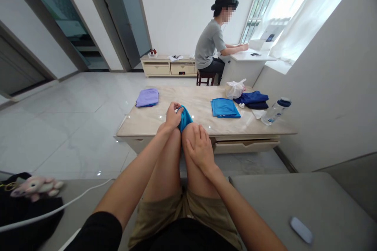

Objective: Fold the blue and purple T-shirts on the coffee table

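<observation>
My left hand (173, 114) pinches the top of a blue cloth (185, 118), which hangs down between my knees at the table's near edge. Flat on my right knee lies my right hand (200, 147), its fingers stretched out and holding nothing. A folded blue cloth (225, 108) rests on the table (165, 125) to the right of my hands. On the table's left side is a folded purple cloth (147, 97).
A clear water bottle (276, 111) stands at the table's right end, near a white plastic bag (235, 88) and dark blue cloth (252, 99). One drawer (246, 147) is slightly pulled out. Beyond, a person (209, 41) sits at a white desk (250, 56).
</observation>
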Demonstrator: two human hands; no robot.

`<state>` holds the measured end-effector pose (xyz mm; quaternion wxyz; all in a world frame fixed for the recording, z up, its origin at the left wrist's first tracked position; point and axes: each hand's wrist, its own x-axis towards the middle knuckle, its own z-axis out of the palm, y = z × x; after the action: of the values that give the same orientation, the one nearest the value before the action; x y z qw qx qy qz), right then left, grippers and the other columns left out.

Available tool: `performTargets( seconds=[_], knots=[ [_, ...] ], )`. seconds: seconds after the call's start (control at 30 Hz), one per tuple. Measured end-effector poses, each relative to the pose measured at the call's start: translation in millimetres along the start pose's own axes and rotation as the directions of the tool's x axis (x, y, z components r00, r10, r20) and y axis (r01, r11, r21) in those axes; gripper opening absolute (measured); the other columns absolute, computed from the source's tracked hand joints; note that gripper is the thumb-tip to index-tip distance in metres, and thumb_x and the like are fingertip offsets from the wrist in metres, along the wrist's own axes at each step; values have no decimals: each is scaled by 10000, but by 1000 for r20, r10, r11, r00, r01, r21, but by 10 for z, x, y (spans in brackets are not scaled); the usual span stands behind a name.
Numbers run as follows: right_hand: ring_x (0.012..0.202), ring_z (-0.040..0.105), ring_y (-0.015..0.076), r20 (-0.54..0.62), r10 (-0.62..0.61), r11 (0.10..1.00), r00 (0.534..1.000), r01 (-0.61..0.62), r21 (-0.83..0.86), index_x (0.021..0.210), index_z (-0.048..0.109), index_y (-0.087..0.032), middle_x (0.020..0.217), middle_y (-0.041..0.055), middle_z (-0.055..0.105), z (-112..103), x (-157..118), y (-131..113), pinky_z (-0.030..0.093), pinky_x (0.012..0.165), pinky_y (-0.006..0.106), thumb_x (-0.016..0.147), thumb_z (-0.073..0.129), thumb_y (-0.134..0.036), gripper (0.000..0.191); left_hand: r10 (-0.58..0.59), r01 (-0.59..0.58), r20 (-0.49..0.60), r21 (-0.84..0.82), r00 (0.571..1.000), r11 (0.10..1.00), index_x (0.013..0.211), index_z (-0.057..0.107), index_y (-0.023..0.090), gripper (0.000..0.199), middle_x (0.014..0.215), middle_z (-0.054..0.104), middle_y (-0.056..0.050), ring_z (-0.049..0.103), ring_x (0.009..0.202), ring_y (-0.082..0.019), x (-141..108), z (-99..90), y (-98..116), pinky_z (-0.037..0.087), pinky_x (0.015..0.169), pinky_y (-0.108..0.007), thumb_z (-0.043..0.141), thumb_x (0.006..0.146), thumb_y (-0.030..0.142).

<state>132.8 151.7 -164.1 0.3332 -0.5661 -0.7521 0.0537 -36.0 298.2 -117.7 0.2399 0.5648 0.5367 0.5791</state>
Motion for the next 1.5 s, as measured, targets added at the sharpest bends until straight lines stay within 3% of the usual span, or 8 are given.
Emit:
performTargets(
  seconds=[0.33,0.53,0.77,0.9,1.03,1.23,1.37,1.5],
  knots=[
    [1576,475,392,-59,1,1000,998,-1,0,1726,440,-140,1719,235,496,-96,57,185,423,1303,580,1122,494,-434,675,-90,93,31,-143,996,985,994,617,235,157,1051,750,-66,743,1010,-213,116,113,-121,619,995,-380,758,925,245],
    [1416,649,390,347,-85,966,934,163,-202,1388,730,-112,1455,266,722,-263,778,38,486,1217,521,1162,460,-376,440,-220,237,113,-164,969,958,1052,638,215,227,1003,756,-49,672,688,-149,139,-46,-99,595,606,-285,801,917,297],
    [1132,812,340,659,-46,984,750,146,-98,1393,758,-221,1325,139,833,104,1638,-147,619,931,372,1001,808,-548,514,-168,215,211,-223,963,951,1079,681,209,379,1002,774,-48,717,785,-172,136,-328,-164,646,670,-310,891,848,425],
    [1012,810,272,604,-113,989,789,145,-5,1100,848,-181,1158,110,871,225,1904,-69,582,877,289,1045,714,-258,165,-132,206,261,-278,956,938,1185,680,220,537,1029,784,-42,750,855,-179,195,-506,-227,666,789,-329,932,808,508],
    [1083,774,240,509,-100,994,855,113,6,1112,829,-50,1224,161,844,122,2270,102,523,951,248,1025,553,-96,293,-119,200,328,-226,937,953,1223,685,213,687,1111,803,-65,773,998,-229,487,-527,-299,658,889,-358,1026,667,431],
    [1118,739,225,285,29,998,958,-45,49,1485,668,-85,1338,172,809,217,2481,279,525,978,279,1025,546,-97,476,-55,27,340,87,939,996,1060,763,217,433,1019,808,-62,754,996,-281,836,-278,-541,625,917,-398,965,717,389],
    [1067,744,241,325,23,998,945,-41,48,1310,780,-204,1199,90,848,349,2389,301,522,918,293,961,658,-137,376,-74,-137,445,423,893,896,821,781,273,296,816,772,-35,732,859,-309,752,-305,-709,551,776,-355,990,611,283],
    [1118,737,260,311,33,999,950,-41,21,1203,811,-232,1178,71,845,307,2374,350,521,915,310,974,688,-212,260,-131,-148,492,488,861,860,710,787,256,234,685,705,-29,676,719,-261,706,-360,-680,460,686,-328,871,784,461]
  ],
)
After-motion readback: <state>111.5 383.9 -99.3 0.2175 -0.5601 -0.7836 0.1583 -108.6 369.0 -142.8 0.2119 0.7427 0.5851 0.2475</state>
